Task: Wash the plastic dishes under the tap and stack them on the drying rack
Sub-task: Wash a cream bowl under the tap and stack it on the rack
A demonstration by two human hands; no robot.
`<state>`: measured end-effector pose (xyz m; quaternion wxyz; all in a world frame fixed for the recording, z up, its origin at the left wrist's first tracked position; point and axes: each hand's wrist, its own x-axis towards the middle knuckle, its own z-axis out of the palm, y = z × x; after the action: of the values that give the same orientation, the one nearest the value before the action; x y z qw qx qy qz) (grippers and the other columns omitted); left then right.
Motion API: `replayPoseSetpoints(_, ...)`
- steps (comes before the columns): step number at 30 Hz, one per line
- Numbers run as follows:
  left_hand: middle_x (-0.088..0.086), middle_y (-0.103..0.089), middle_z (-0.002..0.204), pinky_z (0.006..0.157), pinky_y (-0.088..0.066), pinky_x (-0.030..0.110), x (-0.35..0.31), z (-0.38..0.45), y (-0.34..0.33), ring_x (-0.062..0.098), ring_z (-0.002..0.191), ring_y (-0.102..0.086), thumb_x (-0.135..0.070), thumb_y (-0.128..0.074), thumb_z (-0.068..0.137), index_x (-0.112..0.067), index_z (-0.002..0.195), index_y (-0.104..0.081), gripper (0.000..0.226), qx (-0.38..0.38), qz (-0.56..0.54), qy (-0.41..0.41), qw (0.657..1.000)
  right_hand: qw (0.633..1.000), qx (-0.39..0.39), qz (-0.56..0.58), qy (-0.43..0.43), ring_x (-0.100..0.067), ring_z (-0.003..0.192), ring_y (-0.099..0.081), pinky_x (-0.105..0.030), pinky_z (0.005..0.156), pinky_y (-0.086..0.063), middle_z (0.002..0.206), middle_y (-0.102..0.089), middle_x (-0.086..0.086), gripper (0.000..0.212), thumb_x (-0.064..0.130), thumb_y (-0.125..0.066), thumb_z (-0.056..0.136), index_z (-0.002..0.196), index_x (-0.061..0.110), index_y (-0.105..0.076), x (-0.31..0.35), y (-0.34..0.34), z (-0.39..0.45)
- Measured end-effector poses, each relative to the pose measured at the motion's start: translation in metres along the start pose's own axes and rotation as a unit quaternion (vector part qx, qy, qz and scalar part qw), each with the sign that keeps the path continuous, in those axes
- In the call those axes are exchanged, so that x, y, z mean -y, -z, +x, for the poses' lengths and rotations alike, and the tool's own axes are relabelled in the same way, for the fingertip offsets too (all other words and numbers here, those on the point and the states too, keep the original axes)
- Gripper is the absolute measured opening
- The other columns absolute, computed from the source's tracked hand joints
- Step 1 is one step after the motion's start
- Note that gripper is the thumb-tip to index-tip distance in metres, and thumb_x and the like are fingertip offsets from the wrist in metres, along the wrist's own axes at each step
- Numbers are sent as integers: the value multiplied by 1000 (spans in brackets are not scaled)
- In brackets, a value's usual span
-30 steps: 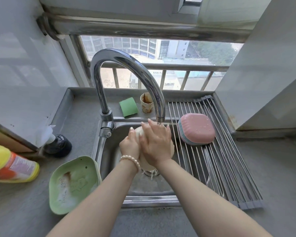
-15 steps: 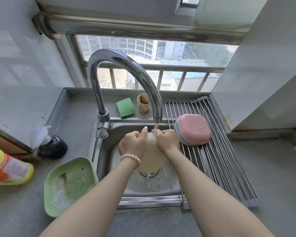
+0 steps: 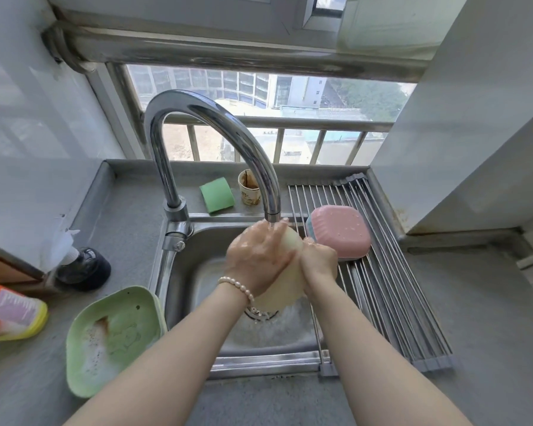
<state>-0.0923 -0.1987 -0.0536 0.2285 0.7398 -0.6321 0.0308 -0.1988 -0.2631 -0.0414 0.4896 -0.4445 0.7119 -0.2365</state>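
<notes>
A cream plastic dish (image 3: 290, 285) stands on edge over the sink (image 3: 197, 272), right under the spout of the tap (image 3: 225, 130), and water runs onto it. My left hand (image 3: 257, 259) lies flat across the dish's face, fingers spread toward the stream. My right hand (image 3: 319, 262) grips the dish's right edge with curled fingers. On the drying rack (image 3: 388, 281), a pink dish (image 3: 340, 233) lies upside down over a bluish one (image 3: 309, 230). A green dish (image 3: 111, 339) with suds and brown residue sits on the counter at the left.
A green sponge (image 3: 216, 195) and a stained paper cup (image 3: 249, 190) stand behind the sink. A yellow and orange detergent bottle (image 3: 10, 312) and a black-based dispenser (image 3: 83, 269) are at the far left. The window sill and wall close in the back and right.
My left hand went from holding the dish's top edge to lying flat across its face. My right hand slid down to the right edge. The dish stays under the stream.
</notes>
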Motion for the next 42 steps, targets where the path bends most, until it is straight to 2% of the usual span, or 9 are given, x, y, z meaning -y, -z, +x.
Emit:
replayPoseSetpoints(4,10,-52,138,103,-37,43,8,-13,6,30,127,-48,-69,7,85,-13,139,-45,94,69,-62,158,983,998,-3,57,-35,-30,85,-62,-41,83,-52,88,-66,-9,26,29,-55,85,87,5,-65,1,5,5)
replayPoseSetpoints(8,18,-53,133,99,-40,55,-13,-17,-1,37,123,-51,-49,-9,99,-11,131,-45,61,28,-10,107,994,999,2,30,-43,-29,86,-62,-41,82,-51,88,-63,-10,34,31,-53,84,90,0,-67,-2,-7,-6)
replayPoseSetpoints(13,12,-64,118,79,-52,43,3,-14,-1,32,102,-64,-56,-15,97,-20,127,-51,59,-30,23,-1,999,999,5,-40,-8,-35,99,-61,-36,87,-47,104,-67,-20,36,27,-46,94,95,-2,-66,-1,-8,-11)
replayPoseSetpoints(16,8,-67,106,65,-54,39,10,-11,1,30,83,-67,-67,-23,89,-17,123,-59,70,-12,-1,51,999,997,9,-78,20,-35,97,-61,-35,82,-45,105,-67,-20,39,28,-45,94,97,-2,-68,2,-7,-6)
replayPoseSetpoints(22,7,-64,104,77,-41,34,-6,-1,19,30,99,-60,-68,-40,84,-16,103,-52,57,69,-34,217,973,989,12,-134,60,-34,102,-59,-31,79,-40,107,-66,-20,38,28,-44,96,99,-1,-68,3,-6,-10)
replayPoseSetpoints(26,6,-56,66,65,-37,34,2,9,27,30,73,-54,-55,-52,84,-13,62,-46,48,69,-229,395,887,958,8,-206,200,-32,93,-61,-32,73,-40,83,-65,-9,35,33,-42,93,76,14,-66,14,-13,-18)
replayPoseSetpoints(31,3,-60,69,67,-42,30,5,15,26,21,75,-53,-36,-62,86,-5,70,-62,36,-31,-465,550,693,847,-107,-318,413,-34,87,-59,-43,80,-42,84,-65,-13,55,47,-32,84,80,5,-68,10,-42,-40)
replayPoseSetpoints(36,3,-68,79,86,-51,34,5,6,20,21,84,-63,-32,-61,89,-14,68,-64,28,-72,-536,578,611,773,-82,-312,546,-34,97,-61,-56,102,-29,100,-70,-4,42,37,-35,91,102,16,-70,-8,-55,-31)
replayPoseSetpoints(42,9,-65,84,81,-48,32,0,7,20,21,83,-57,-31,-54,94,1,86,-67,34,-132,-508,590,614,868,-55,-351,346,-25,117,-43,-46,107,-21,117,-61,-7,63,50,-18,86,106,17,-68,19,-61,-33)
